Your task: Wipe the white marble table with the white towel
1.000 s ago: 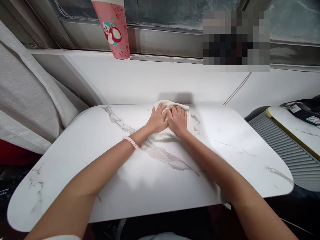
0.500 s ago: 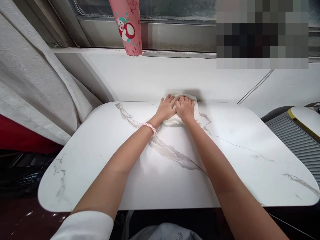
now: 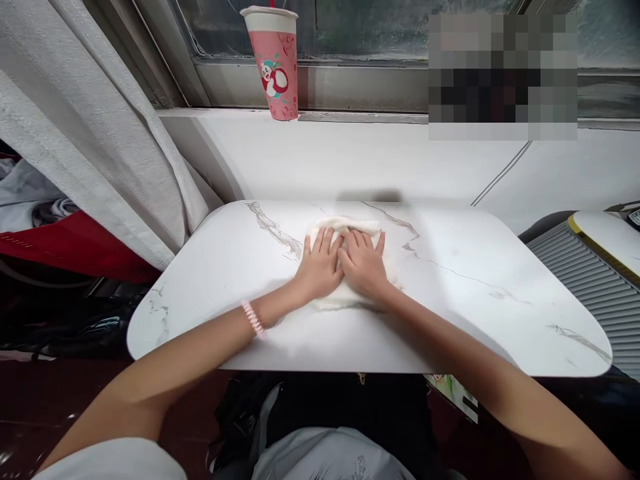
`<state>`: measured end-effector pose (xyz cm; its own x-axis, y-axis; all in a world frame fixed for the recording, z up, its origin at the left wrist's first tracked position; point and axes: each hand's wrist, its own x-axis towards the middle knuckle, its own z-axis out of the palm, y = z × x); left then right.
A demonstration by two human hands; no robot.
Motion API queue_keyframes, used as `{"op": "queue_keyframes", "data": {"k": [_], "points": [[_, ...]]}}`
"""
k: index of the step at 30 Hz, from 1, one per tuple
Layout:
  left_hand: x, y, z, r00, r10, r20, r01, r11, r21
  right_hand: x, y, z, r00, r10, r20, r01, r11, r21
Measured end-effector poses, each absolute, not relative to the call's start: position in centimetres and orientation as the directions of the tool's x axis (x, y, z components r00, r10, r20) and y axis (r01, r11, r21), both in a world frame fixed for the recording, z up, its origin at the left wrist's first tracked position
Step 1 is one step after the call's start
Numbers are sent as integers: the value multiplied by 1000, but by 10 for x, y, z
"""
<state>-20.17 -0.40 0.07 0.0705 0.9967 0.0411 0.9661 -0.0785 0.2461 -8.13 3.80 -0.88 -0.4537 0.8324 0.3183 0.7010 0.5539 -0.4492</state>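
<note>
Since head view is all we've got: both hands are on the one white cloth [image 3: 340,299], which lies spread and a bit rumpled around the middle of the marbled tabletop [image 3: 210,267], short of its far edge.

Left hand [image 3: 319,270]: palm down, fingers fanned, not gripping. Right hand [image 3: 365,267]: same, flat on the cloth, little finger splayed. They meet at the thumb side; no fingers curled round the fabric that I can see. Underside hidden.

Step in hand, my read: bearing down on the cloth with both palms. Any slide from this pose would call for even pressure and both hands travelling together, else the cloth probably bunches.

Count: 1 cloth, 2 hands, 1 tabletop under them, 1 pink coiled bracelet [image 3: 253,319] on the left wrist, 1 pink cup [image 3: 275,73] upright at the window ledge [image 3: 360,118] with 1 red straw [image 3: 272,3], 1 pale curtain [image 3: 125,133] at left, 1 ridged grey panel [image 3: 585,267] at right. Pixelated patch: can't tell.
</note>
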Motion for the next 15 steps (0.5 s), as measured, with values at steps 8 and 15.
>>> {"op": "queue_keyframes", "data": {"k": [8, 15], "points": [[-219, -112, -12, 72, 987, 146, 988, -90, 124, -86, -56, 7, -612, 771, 179, 604, 601, -524], [-256, -112, -23, 97, 983, 159, 988, -114, 105, -121, -55, 8, -562, 814, 151, 567, 511, -646]]}}
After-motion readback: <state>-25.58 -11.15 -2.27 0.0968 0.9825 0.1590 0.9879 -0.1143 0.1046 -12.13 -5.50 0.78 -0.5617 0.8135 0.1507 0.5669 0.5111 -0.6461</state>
